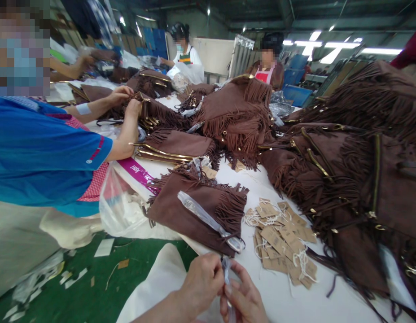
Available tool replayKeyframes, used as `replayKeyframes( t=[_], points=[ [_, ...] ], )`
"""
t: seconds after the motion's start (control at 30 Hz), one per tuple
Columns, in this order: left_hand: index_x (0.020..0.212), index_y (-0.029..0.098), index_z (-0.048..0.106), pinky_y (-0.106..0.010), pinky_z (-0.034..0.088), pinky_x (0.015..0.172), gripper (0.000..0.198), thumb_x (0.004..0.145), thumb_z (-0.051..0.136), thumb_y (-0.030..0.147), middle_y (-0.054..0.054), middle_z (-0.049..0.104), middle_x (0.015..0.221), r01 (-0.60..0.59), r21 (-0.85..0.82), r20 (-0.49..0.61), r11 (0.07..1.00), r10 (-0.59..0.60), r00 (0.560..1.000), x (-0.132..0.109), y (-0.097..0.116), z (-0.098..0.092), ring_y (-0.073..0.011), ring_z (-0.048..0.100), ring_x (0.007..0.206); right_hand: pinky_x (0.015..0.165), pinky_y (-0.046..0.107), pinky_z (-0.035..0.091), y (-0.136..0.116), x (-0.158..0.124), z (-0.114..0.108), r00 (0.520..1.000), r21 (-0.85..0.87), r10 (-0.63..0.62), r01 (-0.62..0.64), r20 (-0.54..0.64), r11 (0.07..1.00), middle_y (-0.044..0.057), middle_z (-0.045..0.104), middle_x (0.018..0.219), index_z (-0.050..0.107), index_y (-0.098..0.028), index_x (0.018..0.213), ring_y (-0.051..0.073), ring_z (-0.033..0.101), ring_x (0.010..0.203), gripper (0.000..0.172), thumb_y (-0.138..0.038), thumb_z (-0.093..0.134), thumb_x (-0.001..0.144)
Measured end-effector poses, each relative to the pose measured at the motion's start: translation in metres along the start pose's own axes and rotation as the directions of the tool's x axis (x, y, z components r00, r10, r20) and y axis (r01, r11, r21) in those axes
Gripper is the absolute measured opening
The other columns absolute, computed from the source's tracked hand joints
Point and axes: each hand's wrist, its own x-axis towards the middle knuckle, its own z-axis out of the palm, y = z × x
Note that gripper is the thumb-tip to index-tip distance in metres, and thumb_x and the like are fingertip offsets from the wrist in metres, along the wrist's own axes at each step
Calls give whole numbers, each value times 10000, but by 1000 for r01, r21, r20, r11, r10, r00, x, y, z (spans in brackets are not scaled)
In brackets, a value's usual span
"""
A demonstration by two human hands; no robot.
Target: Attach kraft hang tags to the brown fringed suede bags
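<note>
My left hand (203, 282) and my right hand (243, 298) meet at the bottom edge of the table, both pinched on a thin clear plastic strip (226, 269). Just beyond them lies a brown suede fringed bag (190, 208) with a plastic-wrapped strap (208, 220) across it. A heap of brown paper tags (282, 240) with white strings lies right of that bag on the white table (295, 300).
A big pile of brown fringed bags (362, 170) fills the right side, more bags (234, 112) sit mid-table. A co-worker in a blue shirt (42, 152) at left handles a bag (150, 110). Two more people stand at the far end. A plastic bag (122, 208) hangs off the table edge.
</note>
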Motion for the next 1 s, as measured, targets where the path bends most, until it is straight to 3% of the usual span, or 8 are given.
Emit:
replayKeyframes(
  t=[0.1, 0.3, 0.4, 0.53, 0.63, 0.77, 1.0],
  points=[
    [560, 198, 414, -211, 318, 492, 108, 652, 383, 151, 31, 469, 484, -12, 10, -30, 1000, 13, 999, -1, 0, 2, -110, 453, 466, 334, 114, 327, 2, 0, 1, 1000, 25, -1, 1, -4, 1000, -27, 636, 568, 353, -191, 1035, 52, 510, 348, 652, -336, 782, 565],
    [559, 194, 421, -212, 333, 464, 121, 674, 386, 207, 38, 455, 460, 103, -86, -55, 991, -108, 993, 3, -8, 2, -112, 459, 448, 349, 139, 365, 10, 0, 7, 990, -97, -114, 106, -81, 990, -21, 634, 560, 305, -184, 1053, 68, 516, 367, 692, -422, 754, 584],
    [577, 188, 427, -207, 342, 419, 169, 714, 371, 270, 29, 480, 498, 172, -203, -29, 964, -182, 983, 1, -10, 0, -107, 464, 434, 371, 171, 392, 22, 2, 11, 977, -164, -178, 158, -121, 974, 6, 653, 603, 293, -196, 1032, 88, 531, 392, 686, -491, 726, 589],
    [609, 193, 413, -212, 311, 349, 168, 711, 432, 325, 50, 453, 450, 235, -270, 85, 934, -220, 972, -3, -6, 4, -108, 433, 347, 386, 184, 372, 35, 5, 9, 964, -252, -232, 194, -128, 948, -12, 635, 596, 310, -216, 1045, 88, 509, 387, 618, -542, 652, 646],
    [583, 185, 397, -188, 282, 361, 111, 667, 457, 226, 70, 402, 432, 265, -312, 91, 912, -249, 964, -3, -3, 6, -84, 412, 361, 412, 204, 376, 34, 4, -3, 951, -415, -292, 227, -98, 881, -21, 600, 550, 402, -196, 1069, 103, 505, 413, 556, -575, 567, 698],
    [645, 167, 423, -182, 302, 410, 64, 688, 420, 214, 53, 464, 484, 283, -409, 155, 867, -239, 959, -4, 1, 3, -71, 439, 401, 448, 213, 400, 22, 3, -15, 922, -649, -377, 236, -85, 723, -10, 580, 546, 533, -183, 1042, 109, 510, 443, 493, -582, 461, 762],
    [690, 166, 431, -172, 215, 378, 125, 747, 400, 273, 76, 409, 479, 287, -345, 168, 894, -242, 956, -8, 1, -3, -41, 317, 368, 367, 205, 359, 18, 12, -2, 879, -690, -467, 278, -98, 668, 6, 587, 635, 602, -217, 1004, 96, 455, 417, 402, -523, 516, 757]
  ],
)
